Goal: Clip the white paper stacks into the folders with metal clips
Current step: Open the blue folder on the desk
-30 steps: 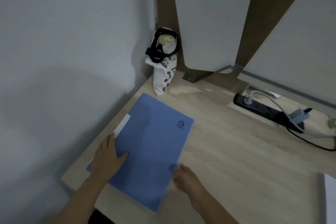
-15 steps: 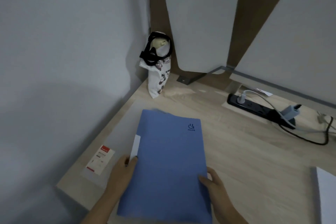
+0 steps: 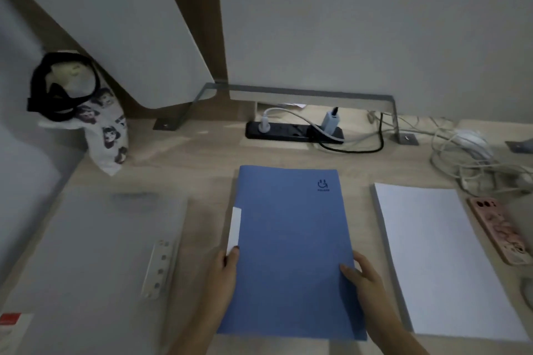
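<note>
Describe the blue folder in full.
The blue folder lies closed and flat on the wooden desk, between a translucent sleeve and the white paper stack. Matte cover, small dark logo near its far right corner, white label strip on its left edge. The left hand and right hand grip its near sides.

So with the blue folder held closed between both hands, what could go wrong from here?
1. The white paper stack lies close on the right; swinging the blue folder cover open could nudge its sheets askew.
2. The pink phone sits right beside that stack, so pulling paper across might knock it.
3. No metal clip is visible, so fastening may stall.
</note>
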`<state>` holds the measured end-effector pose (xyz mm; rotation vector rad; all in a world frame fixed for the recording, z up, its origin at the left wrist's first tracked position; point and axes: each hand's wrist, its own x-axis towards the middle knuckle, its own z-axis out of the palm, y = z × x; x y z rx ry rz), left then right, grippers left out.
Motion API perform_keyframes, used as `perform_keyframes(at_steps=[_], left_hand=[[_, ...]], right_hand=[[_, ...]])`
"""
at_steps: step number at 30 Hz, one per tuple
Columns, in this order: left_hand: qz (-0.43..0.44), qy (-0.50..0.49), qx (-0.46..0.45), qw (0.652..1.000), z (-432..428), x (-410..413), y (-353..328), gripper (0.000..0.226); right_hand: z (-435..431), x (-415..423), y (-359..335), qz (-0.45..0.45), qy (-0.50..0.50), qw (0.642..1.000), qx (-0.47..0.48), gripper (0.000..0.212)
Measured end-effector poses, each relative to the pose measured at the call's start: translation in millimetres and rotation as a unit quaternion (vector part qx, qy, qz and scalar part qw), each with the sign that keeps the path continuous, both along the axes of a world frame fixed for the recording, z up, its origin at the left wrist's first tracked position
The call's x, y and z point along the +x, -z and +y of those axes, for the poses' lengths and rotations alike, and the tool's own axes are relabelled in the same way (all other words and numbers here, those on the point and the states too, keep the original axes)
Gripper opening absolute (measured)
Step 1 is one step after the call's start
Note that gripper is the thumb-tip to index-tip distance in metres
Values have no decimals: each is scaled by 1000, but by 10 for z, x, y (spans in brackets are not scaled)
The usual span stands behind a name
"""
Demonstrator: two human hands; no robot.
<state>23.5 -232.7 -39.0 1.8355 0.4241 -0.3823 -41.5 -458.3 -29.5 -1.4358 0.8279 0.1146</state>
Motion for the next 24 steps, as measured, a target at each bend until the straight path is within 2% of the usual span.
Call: perform_keyframes(at_steps=[4,8,11,21,24], left_hand=[[2,-15,-37,999,-264,84,7,29],[29,-28,-33,999,-333,169,206,29],[25,-63,1,998,-400,252,345,43],[-66,-178,136,972,-514,250,587,35],[-34,-262,42,963,-467,287,598,44]], right_hand=[[-191,99,102,12,-9,1000,-19,17],[-322,281,154,19,-27,999,-20,17],[-389,426,179,23,-43,998,-30,19],[-459,698,280,47,-85,995,-29,24],[-480,682,313,53,-90,994,-26,25]])
